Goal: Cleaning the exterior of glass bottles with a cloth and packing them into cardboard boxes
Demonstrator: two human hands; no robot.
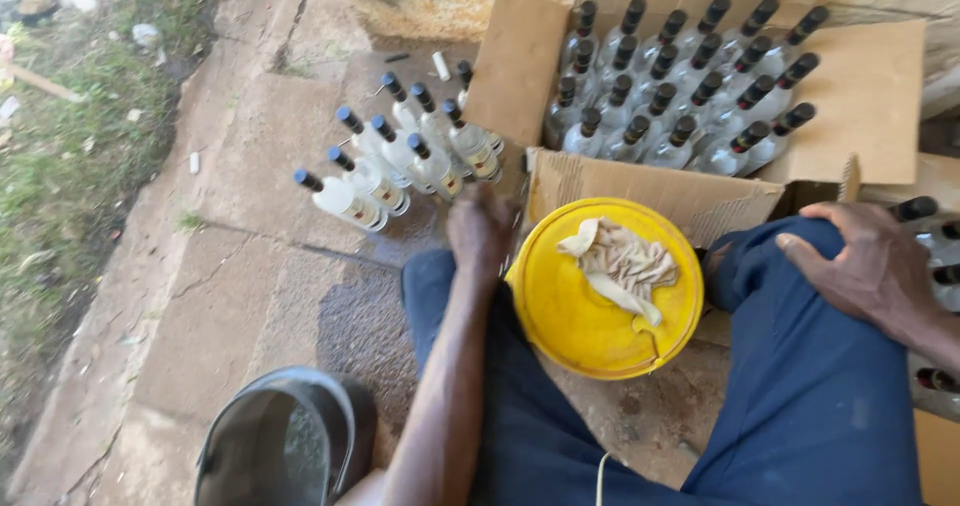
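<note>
The left hand (pixel 480 228) reaches forward over the knee toward the cluster of clear bottles (pixel 405 161) with dark caps standing on the concrete floor (pixel 250 286), fingers loosely together and holding nothing that shows. The right hand (pixel 860 266) lies flat and empty on the right thigh. A yellow bowl (pixel 560 326) with a crumpled cloth (pixel 622 266) sits between the legs, a cardboard box (pixel 650 191) of more bottles behind it. This looks like the picking-up step; closing on one bottle's neck without toppling its neighbours needs care.
</note>
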